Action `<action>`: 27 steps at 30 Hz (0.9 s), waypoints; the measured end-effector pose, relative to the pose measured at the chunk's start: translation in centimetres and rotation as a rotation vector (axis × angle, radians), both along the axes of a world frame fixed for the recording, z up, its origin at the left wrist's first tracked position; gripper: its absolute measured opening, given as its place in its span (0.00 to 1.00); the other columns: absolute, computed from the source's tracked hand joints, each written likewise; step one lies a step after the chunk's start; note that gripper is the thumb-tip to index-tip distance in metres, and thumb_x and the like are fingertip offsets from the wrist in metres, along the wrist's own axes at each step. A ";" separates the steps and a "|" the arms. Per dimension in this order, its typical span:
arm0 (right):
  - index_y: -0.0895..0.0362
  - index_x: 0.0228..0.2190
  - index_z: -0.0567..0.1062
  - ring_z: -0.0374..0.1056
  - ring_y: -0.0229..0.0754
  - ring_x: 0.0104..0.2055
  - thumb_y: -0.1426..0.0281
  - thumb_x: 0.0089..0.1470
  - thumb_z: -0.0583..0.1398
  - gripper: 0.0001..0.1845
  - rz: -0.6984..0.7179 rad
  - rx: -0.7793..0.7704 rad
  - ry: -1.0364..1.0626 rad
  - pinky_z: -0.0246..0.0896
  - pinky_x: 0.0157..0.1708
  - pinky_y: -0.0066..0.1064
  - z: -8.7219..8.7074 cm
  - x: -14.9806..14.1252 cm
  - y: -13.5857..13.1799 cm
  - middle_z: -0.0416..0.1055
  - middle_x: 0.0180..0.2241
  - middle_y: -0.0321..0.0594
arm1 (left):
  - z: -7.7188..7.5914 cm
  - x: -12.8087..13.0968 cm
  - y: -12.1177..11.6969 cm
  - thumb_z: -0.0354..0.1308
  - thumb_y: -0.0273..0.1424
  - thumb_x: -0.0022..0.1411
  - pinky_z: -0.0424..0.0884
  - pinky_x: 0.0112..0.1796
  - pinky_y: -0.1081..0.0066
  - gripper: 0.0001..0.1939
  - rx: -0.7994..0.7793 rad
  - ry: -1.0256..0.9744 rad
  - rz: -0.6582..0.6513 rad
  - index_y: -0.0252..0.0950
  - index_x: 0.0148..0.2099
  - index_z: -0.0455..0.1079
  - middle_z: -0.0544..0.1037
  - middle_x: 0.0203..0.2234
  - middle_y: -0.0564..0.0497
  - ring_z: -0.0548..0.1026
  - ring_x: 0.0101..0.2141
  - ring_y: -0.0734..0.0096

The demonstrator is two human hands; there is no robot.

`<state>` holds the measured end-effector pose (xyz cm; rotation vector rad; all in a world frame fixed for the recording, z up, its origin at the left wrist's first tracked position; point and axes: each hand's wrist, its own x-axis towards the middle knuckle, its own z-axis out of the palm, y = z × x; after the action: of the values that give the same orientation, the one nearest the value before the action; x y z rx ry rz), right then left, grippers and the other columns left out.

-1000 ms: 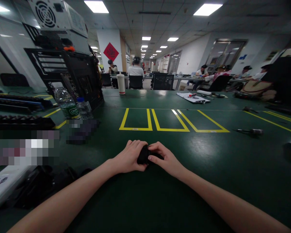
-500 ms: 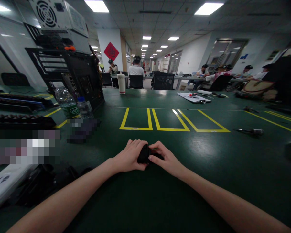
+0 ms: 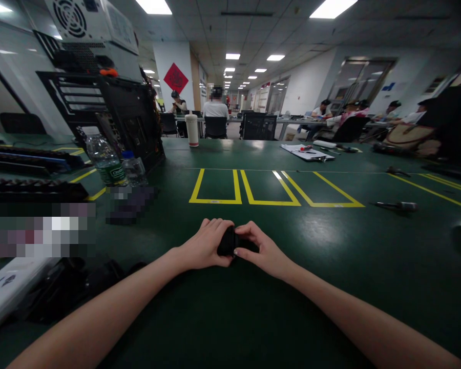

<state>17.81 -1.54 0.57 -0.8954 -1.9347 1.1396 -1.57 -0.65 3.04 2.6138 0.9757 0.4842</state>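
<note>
A small black object (image 3: pixel 226 243) with a rounded body sits between my hands, low over the green table (image 3: pixel 292 318); its exact kind cannot be made out. My left hand (image 3: pixel 209 243) is closed around its left side, with the fingers over the top and the thumb below. From the right, my right hand (image 3: pixel 262 249) pinches the object's right edge between thumb and fingertips. Much of the object is hidden by my left fingers.
Yellow tape outlines (image 3: pixel 215 201) mark the table ahead. At left stand a computer case (image 3: pixel 126 118), a plastic bottle (image 3: pixel 103 156) and a white device (image 3: pixel 11 289). A screwdriver-like tool (image 3: pixel 401 206) and a clipboard (image 3: pixel 307 152) lie right. A white cup (image 3: pixel 192 130) stands farther back.
The view has tilted slightly. Both hands keep their hold on the black object, and the right thumb has shifted a little at its edge.
</note>
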 end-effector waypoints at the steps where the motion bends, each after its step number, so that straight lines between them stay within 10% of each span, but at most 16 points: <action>1: 0.54 0.38 0.64 0.63 0.41 0.44 0.70 0.48 0.59 0.13 -0.005 -0.004 0.008 0.60 0.45 0.38 -0.1 -0.1 0.0 0.62 0.39 0.36 | -0.2 0.0 0.1 0.59 0.35 0.50 0.59 0.41 0.63 0.28 0.004 -0.003 -0.001 0.37 0.51 0.53 0.66 0.42 0.46 0.65 0.41 0.60; 27: 0.54 0.40 0.62 0.64 0.41 0.45 0.70 0.50 0.58 0.15 0.021 -0.113 0.006 0.61 0.45 0.39 0.0 -0.2 0.0 0.63 0.41 0.38 | -1.2 0.1 0.5 0.59 0.36 0.48 0.58 0.40 0.64 0.27 0.050 -0.014 0.026 0.37 0.49 0.54 0.66 0.40 0.47 0.66 0.39 0.61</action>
<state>17.59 -1.57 0.53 -0.9323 -1.8939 1.2727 -1.50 -0.13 1.82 2.6411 1.0069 0.5392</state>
